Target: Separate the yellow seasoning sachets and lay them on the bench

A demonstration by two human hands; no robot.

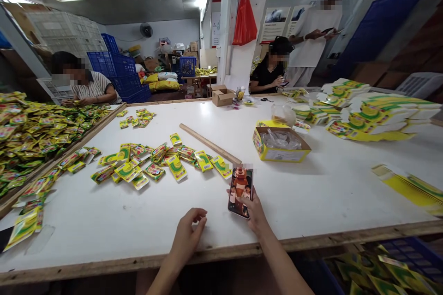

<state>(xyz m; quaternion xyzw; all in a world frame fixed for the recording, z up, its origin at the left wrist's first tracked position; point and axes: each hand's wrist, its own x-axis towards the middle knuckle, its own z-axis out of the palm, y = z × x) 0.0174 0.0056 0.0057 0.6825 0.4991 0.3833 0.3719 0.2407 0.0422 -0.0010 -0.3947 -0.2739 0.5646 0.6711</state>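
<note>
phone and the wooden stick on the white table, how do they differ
The phone is held in the right hand, while the wooden stick lies on the white table.
The phone shows a lit, colourful screen; the wooden stick is plain brown.
The phone is shorter and broader in outline, the wooden stick longer and narrower.
Both are longer than they are wide.

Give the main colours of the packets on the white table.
The packets are mainly yellow and green, with some red; head view shows them best.
</note>
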